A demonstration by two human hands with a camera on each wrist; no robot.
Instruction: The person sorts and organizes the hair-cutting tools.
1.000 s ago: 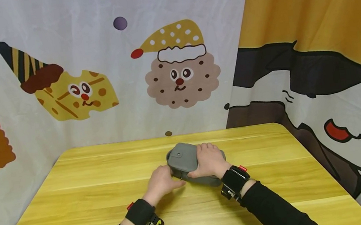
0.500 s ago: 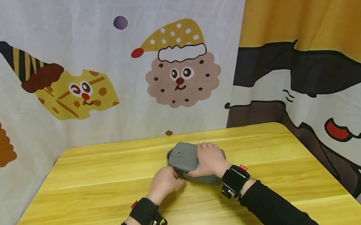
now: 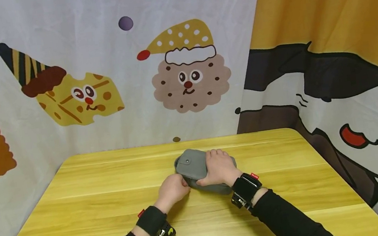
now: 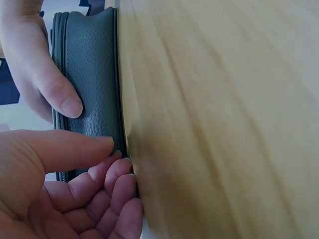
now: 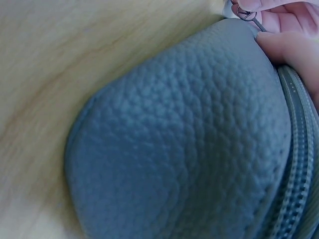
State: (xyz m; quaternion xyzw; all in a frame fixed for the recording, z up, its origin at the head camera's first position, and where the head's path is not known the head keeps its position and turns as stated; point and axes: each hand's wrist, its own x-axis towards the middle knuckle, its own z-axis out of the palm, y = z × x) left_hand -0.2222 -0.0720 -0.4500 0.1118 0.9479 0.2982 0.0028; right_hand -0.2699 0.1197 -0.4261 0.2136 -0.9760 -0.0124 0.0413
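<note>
A grey pebbled zip pouch (image 3: pixel 191 167) with a snap tab sits on the table, shown close up in the right wrist view. My right hand (image 3: pixel 220 168) grips it from above, fingers over the top and thumb on the near side. At the pouch's left end, my left hand (image 3: pixel 173 190) has thumb and fingertips together. In the right wrist view the small metal zipper pull (image 5: pixel 245 13) shows between the left fingers (image 5: pixel 294 17). Zipper teeth (image 5: pixel 298 149) run along the pouch's side. The left wrist view hides what lies between that thumb and the index finger.
The wood-grain table (image 3: pixel 97 210) spreads around the pouch on all sides. Behind it hangs a white curtain (image 3: pixel 89 11) with cartoon prints. A yellow, grey and white curtain (image 3: pixel 305 19) hangs at the right.
My left hand has moved slightly right, toward the pouch's end, and its thumb and fingers have closed together there. The right hand and the pouch look unmoved.
</note>
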